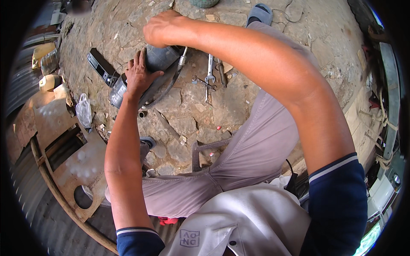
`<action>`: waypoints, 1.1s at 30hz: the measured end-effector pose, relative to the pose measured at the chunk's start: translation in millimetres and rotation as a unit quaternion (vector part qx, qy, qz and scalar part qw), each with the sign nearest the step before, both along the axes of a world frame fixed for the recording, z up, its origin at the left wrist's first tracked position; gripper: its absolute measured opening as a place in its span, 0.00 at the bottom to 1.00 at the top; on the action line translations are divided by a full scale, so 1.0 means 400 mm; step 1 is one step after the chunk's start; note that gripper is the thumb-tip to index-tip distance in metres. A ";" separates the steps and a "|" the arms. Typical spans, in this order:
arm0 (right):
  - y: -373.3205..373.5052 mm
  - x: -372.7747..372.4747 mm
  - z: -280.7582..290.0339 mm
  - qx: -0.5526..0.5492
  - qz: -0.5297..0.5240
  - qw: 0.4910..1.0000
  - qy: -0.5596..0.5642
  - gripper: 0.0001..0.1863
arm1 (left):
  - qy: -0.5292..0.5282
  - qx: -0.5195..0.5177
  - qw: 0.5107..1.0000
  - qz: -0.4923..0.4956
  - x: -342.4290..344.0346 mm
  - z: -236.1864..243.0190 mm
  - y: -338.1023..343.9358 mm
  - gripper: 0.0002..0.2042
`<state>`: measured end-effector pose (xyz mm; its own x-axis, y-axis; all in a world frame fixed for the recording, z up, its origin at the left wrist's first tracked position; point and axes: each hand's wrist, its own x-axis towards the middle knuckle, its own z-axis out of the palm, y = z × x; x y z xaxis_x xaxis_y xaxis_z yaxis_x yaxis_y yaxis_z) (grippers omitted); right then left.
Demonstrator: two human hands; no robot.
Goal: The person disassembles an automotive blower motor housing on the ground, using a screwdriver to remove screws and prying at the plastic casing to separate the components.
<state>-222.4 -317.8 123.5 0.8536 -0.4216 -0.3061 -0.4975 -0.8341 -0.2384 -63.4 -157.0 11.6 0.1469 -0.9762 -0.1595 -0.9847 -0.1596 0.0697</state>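
Observation:
A dark grey cylindrical machine body, looking like a motor or pump, lies on the stone ground, with a silvery metal end toward the near left. My left hand rests on its side, fingers stretched and thumb spread. At the far end of the cylinder, my right hand is closed with its fingers curled under; whatever it grips is hidden. Beside the machine runs a black hose with a metal fitting. To the right lie a combination wrench, a dark-handled tool and smaller wrenches.
A black case-like device lies left of the machine. Farther left are a clear plastic bag, yellowish containers and a rusty cut metal sheet. Between my legs stands a dark frame. A sandalled foot is at the far right.

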 end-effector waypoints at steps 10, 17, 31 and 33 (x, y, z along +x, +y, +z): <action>0.000 -0.010 -0.004 0.040 -0.051 0.997 -0.037 0.18 | 0.005 -0.007 1.000 -0.004 0.004 -0.008 0.002 0.56; 0.012 0.021 -0.049 0.043 -0.089 0.990 -0.105 0.17 | 0.005 0.018 1.000 0.025 -0.025 0.021 -0.004 0.56; -0.008 0.001 -0.027 0.036 -0.079 0.992 -0.089 0.30 | -0.059 0.056 0.995 0.061 -0.048 0.035 -0.011 0.52; -0.008 -0.007 -0.034 0.033 -0.080 0.991 -0.106 0.27 | -0.050 0.037 0.997 0.050 -0.049 0.029 -0.010 0.50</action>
